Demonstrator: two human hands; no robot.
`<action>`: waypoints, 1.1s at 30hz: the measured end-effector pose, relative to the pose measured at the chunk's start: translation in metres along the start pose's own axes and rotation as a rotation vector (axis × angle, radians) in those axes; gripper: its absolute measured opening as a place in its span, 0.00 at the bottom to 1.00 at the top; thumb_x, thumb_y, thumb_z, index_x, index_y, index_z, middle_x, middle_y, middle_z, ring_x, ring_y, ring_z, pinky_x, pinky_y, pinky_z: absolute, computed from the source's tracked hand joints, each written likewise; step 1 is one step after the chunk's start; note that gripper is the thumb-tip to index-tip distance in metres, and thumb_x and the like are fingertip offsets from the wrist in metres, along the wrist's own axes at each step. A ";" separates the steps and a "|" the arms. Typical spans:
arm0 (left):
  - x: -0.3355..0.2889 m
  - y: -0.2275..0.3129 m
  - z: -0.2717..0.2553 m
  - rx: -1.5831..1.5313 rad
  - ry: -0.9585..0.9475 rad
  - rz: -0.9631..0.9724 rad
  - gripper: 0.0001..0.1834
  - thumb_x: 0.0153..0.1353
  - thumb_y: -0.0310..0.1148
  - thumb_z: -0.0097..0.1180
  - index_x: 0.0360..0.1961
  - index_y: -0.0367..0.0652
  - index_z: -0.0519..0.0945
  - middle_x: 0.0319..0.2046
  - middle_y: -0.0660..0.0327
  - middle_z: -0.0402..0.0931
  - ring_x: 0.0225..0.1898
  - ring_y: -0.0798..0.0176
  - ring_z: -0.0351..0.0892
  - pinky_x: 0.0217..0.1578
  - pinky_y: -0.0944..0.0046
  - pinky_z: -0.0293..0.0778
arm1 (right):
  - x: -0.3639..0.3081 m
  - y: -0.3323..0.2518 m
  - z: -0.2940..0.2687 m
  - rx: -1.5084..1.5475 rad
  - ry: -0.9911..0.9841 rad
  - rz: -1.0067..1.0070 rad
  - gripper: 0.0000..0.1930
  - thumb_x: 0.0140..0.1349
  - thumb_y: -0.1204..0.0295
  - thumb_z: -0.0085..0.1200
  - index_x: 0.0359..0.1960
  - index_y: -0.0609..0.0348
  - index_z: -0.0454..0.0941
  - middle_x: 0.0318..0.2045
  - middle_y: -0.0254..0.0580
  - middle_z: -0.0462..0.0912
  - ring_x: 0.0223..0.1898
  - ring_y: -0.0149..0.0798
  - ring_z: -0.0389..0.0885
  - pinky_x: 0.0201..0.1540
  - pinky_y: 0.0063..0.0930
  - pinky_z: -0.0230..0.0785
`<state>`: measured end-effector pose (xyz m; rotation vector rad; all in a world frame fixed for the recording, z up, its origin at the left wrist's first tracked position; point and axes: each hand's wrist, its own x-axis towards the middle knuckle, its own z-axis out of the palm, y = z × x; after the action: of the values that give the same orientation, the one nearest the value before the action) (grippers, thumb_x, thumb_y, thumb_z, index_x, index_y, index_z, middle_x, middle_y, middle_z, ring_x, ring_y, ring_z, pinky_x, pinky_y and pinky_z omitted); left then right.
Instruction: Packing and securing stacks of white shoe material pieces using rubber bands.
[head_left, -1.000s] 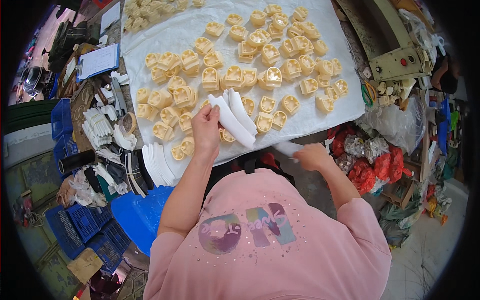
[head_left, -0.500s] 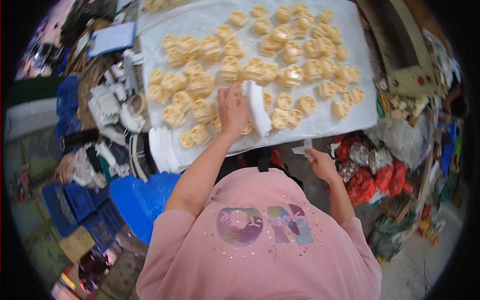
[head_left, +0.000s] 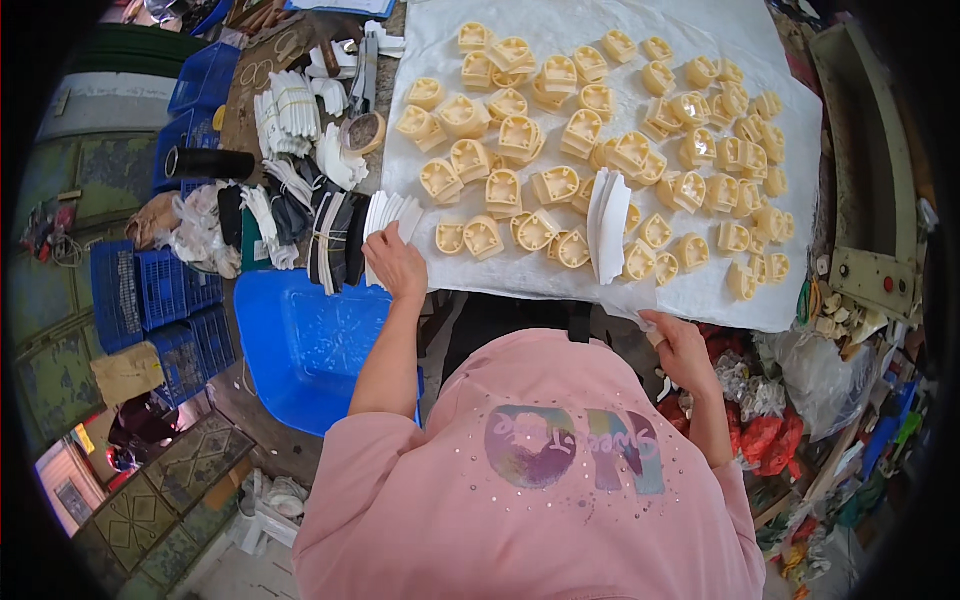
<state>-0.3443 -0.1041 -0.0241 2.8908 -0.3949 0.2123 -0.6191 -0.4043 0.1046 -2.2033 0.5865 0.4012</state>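
My left hand is at the table's left front corner, its fingers closed on the near end of a fanned stack of white curved strips. My right hand is just off the front edge, pinching a thin whitish translucent sheet whose far part lies on the table edge. A second bundle of white strips stands between the hands, among many cream D-shaped plastic pieces with hollow, ribbed insides. The pieces lie loosely over a white-covered table.
A blue plastic tub is below the table's left corner. Left of the table are bundled black and white strips, a tape roll and blue crates. A greenish metal machine frame and plastic bags are at the right.
My left hand has left the upright bundle of white strips and moved left to the fanned stack. My right hand has risen toward the table edge with the sheet. The view has shifted.
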 end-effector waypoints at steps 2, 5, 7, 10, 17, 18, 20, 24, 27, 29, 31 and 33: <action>0.002 -0.003 0.001 -0.011 0.003 0.017 0.19 0.45 0.24 0.57 0.42 0.39 0.73 0.38 0.51 0.66 0.44 0.49 0.63 0.44 0.55 0.62 | -0.001 -0.007 0.000 -0.026 -0.045 -0.067 0.18 0.50 0.80 0.43 0.45 0.57 0.73 0.38 0.51 0.78 0.41 0.53 0.75 0.42 0.40 0.67; 0.000 -0.004 -0.011 -0.135 0.044 0.020 0.14 0.47 0.24 0.55 0.39 0.37 0.74 0.34 0.52 0.69 0.42 0.48 0.66 0.42 0.56 0.65 | -0.004 -0.010 -0.002 -0.012 -0.113 -0.104 0.17 0.51 0.80 0.44 0.45 0.57 0.73 0.38 0.50 0.78 0.40 0.53 0.75 0.40 0.40 0.67; 0.000 -0.003 -0.019 -0.187 0.067 -0.001 0.11 0.49 0.24 0.54 0.36 0.36 0.73 0.33 0.51 0.70 0.38 0.49 0.68 0.40 0.56 0.66 | -0.005 -0.020 -0.009 0.003 -0.171 -0.103 0.17 0.51 0.79 0.44 0.45 0.56 0.73 0.38 0.51 0.78 0.39 0.53 0.75 0.40 0.39 0.67; 0.006 0.027 -0.055 -0.424 -0.051 -0.101 0.07 0.54 0.25 0.49 0.35 0.35 0.72 0.30 0.53 0.71 0.29 0.55 0.71 0.33 0.59 0.69 | -0.003 -0.038 -0.018 0.196 -0.269 -0.117 0.18 0.50 0.79 0.45 0.45 0.56 0.73 0.35 0.51 0.77 0.37 0.53 0.75 0.39 0.38 0.67; -0.005 0.141 -0.130 -1.272 -0.692 -0.094 0.11 0.63 0.26 0.38 0.45 0.36 0.66 0.26 0.61 0.72 0.17 0.74 0.68 0.18 0.74 0.65 | 0.029 -0.105 -0.013 0.267 0.193 -0.377 0.21 0.47 0.83 0.47 0.46 0.56 0.73 0.26 0.46 0.72 0.27 0.49 0.72 0.29 0.31 0.64; -0.008 0.151 -0.133 -1.281 -0.707 -0.077 0.11 0.63 0.26 0.38 0.45 0.36 0.66 0.26 0.61 0.72 0.17 0.74 0.68 0.18 0.74 0.65 | 0.034 -0.111 -0.013 0.182 0.271 -0.398 0.23 0.45 0.83 0.48 0.47 0.52 0.73 0.25 0.43 0.72 0.26 0.47 0.73 0.28 0.32 0.65; -0.014 0.164 -0.139 -1.282 -0.778 0.060 0.12 0.64 0.29 0.37 0.46 0.36 0.68 0.24 0.62 0.71 0.17 0.74 0.68 0.18 0.75 0.65 | 0.038 -0.117 -0.013 0.095 0.356 -0.412 0.25 0.43 0.83 0.49 0.47 0.49 0.73 0.25 0.41 0.72 0.26 0.45 0.75 0.26 0.33 0.66; -0.021 0.182 -0.143 -1.384 -0.809 0.049 0.13 0.66 0.35 0.37 0.42 0.37 0.68 0.23 0.61 0.71 0.17 0.72 0.69 0.16 0.74 0.65 | 0.033 -0.119 -0.018 -0.147 0.383 -0.306 0.25 0.41 0.81 0.53 0.46 0.47 0.74 0.25 0.34 0.73 0.25 0.40 0.76 0.23 0.32 0.67; -0.021 0.191 -0.146 -1.382 -0.861 0.038 0.13 0.66 0.35 0.35 0.43 0.37 0.68 0.23 0.61 0.70 0.16 0.72 0.70 0.16 0.74 0.66 | 0.036 -0.108 -0.011 -0.066 0.453 -0.333 0.25 0.42 0.81 0.52 0.46 0.47 0.74 0.25 0.34 0.73 0.24 0.40 0.76 0.22 0.32 0.67; -0.022 0.193 -0.143 -1.383 -0.880 0.046 0.13 0.66 0.35 0.35 0.43 0.37 0.67 0.23 0.62 0.70 0.16 0.72 0.70 0.16 0.74 0.67 | 0.039 -0.101 -0.006 -0.013 0.499 -0.372 0.25 0.42 0.81 0.52 0.46 0.46 0.74 0.25 0.34 0.73 0.23 0.40 0.76 0.20 0.32 0.67; -0.023 0.195 -0.142 -1.385 -0.898 0.054 0.13 0.66 0.35 0.35 0.43 0.37 0.67 0.23 0.62 0.70 0.16 0.72 0.70 0.16 0.74 0.67 | 0.039 -0.099 -0.005 0.000 0.506 -0.363 0.25 0.42 0.81 0.51 0.46 0.46 0.74 0.24 0.34 0.73 0.23 0.40 0.76 0.20 0.31 0.67; -0.024 0.197 -0.142 -1.418 -0.953 -0.031 0.13 0.66 0.35 0.35 0.42 0.38 0.67 0.23 0.61 0.70 0.16 0.72 0.70 0.16 0.74 0.68 | 0.038 -0.098 -0.007 0.014 0.513 -0.356 0.25 0.43 0.81 0.51 0.46 0.46 0.74 0.24 0.33 0.73 0.22 0.39 0.76 0.20 0.31 0.67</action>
<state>-0.4378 -0.2509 0.1467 1.3963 -0.3781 -1.0332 -0.5341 -0.3643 0.1530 -2.3422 0.4400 -0.3631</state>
